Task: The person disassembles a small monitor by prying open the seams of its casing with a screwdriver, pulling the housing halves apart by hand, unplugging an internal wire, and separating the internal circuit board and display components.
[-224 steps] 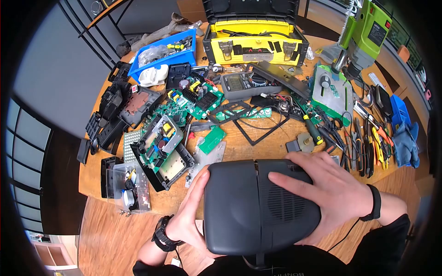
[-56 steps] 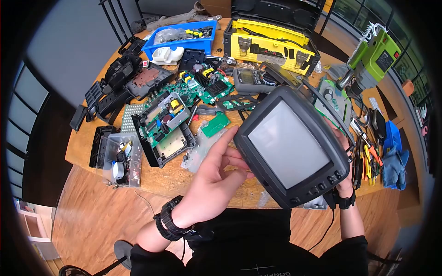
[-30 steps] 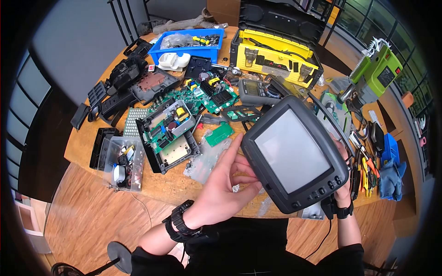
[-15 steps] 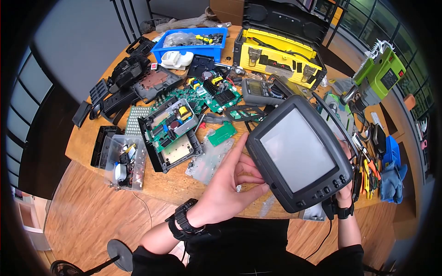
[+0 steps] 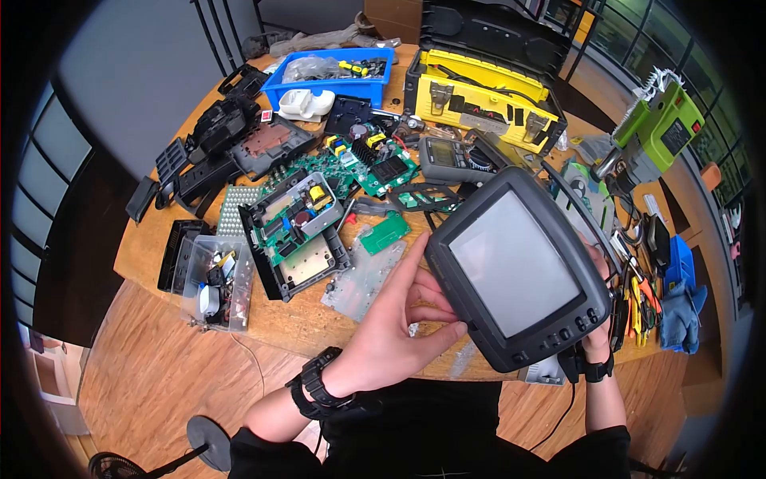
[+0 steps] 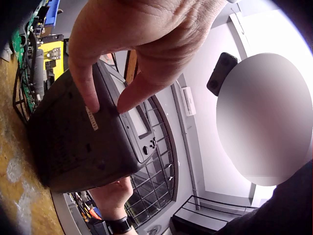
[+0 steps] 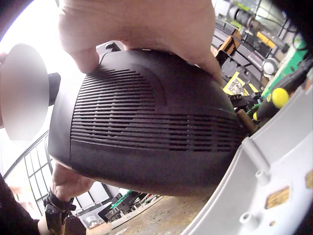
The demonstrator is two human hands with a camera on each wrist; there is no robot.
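A small black portable television (image 5: 586,299) is tilted over the table's front edge, its grey screen (image 5: 515,263) facing up and a row of buttons along the lower right. My left hand (image 5: 391,327) holds its left edge; in the left wrist view a fingertip lies beside a pale label (image 6: 92,118) on the casing and the thumb on the screen-side edge. Mostly hidden behind the set in the head view, my right hand (image 7: 142,24) grips the casing from its right side. The right wrist view shows slotted vents (image 7: 117,112) on the casing.
Green circuit boards (image 5: 383,164), an opened grey housing (image 5: 303,215) and a multimeter (image 5: 447,158) crowd the table. A blue bin (image 5: 327,92) and yellow toolbox (image 5: 475,112) stand behind. Right are a green drill press (image 5: 662,132) and pliers (image 5: 636,303). A white plastic shell (image 7: 274,191) lies close beneath.
Several seconds ago the television's vented back faced up between both hands; it has since been turned screen-up. Over the last second, the set and hands have barely moved.
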